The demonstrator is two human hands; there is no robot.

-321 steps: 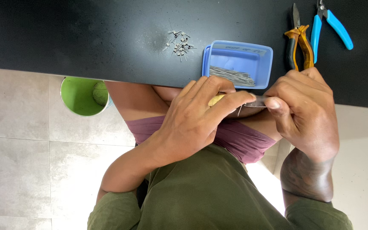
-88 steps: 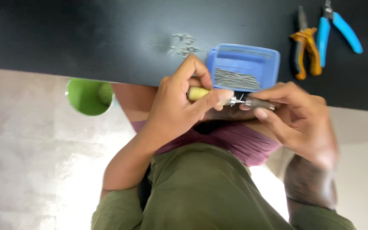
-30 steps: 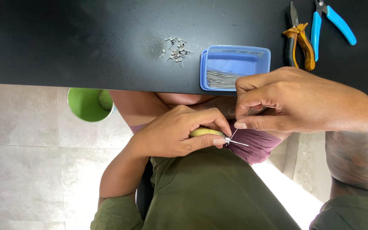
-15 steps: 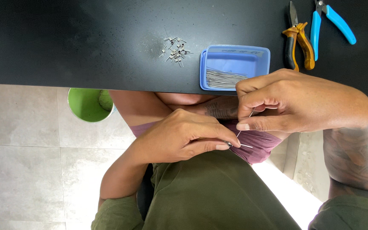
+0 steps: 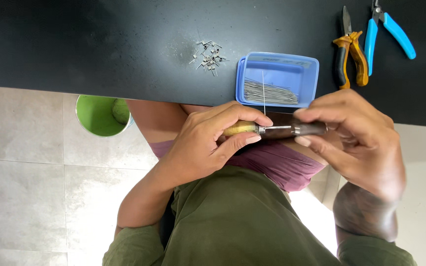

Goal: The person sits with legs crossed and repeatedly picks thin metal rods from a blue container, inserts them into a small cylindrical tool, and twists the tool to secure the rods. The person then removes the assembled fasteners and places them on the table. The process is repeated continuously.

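Left hand [image 5: 208, 143] gripped the yellow-handled tool [image 5: 240, 128], right hand [image 5: 356, 143] pinched the dark handle [image 5: 304, 129]; I'd keep both axes aligned, thin wire [image 5: 264, 93] upright.

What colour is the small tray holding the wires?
Blue: the tray sits on the black table, seen in the head view.

a small craft workshop: pliers [image 5: 349, 58] and cutters [image 5: 388, 30] lie right of a blue tray of wires [image 5: 278, 79] on a black worktable [image 5: 99, 44].
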